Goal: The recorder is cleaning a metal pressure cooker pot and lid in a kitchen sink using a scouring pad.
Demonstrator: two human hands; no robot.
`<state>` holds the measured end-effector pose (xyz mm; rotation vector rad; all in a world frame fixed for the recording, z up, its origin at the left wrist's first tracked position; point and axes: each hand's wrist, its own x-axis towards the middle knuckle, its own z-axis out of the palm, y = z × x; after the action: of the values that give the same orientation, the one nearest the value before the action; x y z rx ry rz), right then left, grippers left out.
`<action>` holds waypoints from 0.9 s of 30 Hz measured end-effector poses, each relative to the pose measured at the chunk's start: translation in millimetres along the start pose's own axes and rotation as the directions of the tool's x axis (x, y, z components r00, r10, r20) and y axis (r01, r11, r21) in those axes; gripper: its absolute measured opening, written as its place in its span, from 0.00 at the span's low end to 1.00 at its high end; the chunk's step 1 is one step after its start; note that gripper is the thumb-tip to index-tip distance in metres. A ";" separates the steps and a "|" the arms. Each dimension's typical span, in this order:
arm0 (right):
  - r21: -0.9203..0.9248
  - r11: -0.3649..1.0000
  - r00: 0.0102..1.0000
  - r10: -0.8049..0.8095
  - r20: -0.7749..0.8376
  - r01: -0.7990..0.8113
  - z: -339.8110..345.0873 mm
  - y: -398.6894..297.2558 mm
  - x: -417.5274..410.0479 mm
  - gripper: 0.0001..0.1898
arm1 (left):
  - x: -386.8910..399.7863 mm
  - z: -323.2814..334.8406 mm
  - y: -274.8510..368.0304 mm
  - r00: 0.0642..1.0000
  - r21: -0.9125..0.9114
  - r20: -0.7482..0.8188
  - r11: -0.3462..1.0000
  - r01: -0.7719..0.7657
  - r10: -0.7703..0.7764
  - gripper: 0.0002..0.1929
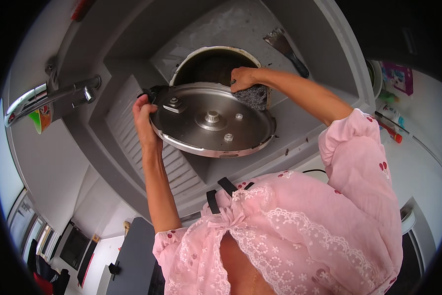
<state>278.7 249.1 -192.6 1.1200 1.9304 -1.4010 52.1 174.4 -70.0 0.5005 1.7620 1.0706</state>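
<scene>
A round metal pressure cooker lid [191, 127], its underside with nuts and a central valve facing up, is tilted over the laundry sink. My left hand [144, 114] grips the lid's left edge beside a black handle part [154, 93]. My right hand [244, 79] is closed on a dark grey scouring pad [253, 96], which lies against the lid's far right rim. Behind the lid, a round pot [210, 64] with a pale, stained rim rests in the basin; the lid and my right hand hide part of it.
A dirty scraper [288, 51] with a dark handle lies at the basin's far right. The ribbed washboard [180, 169] slopes at the left, below a chrome faucet [58, 96]. Beyond the sink's right edge [361, 73] are a purple packet [398, 79] and a red-tipped tool [392, 133].
</scene>
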 end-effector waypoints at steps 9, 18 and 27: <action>0.342 0.928 0.937 -0.020 -0.350 0.147 35.4 -23.2 8.0 0.24 | -36.0 1.9 44.1 0.973 -0.239 0.201 0.969 -0.066 0.116 0.28; 0.508 0.764 0.737 0.064 -0.673 0.398 15.4 -35.8 25.4 0.18 | -49.0 27.9 57.3 0.860 0.144 0.316 0.876 -0.460 0.400 0.30; 0.398 0.866 0.789 0.007 -0.615 0.302 31.7 -6.5 35.9 0.20 | -59.1 60.1 37.6 0.779 0.334 0.234 0.704 -0.626 0.582 0.26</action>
<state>251.8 230.2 -228.0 1.8700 2.1840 -1.8458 126.5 177.5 -15.6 1.4564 1.7534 1.0826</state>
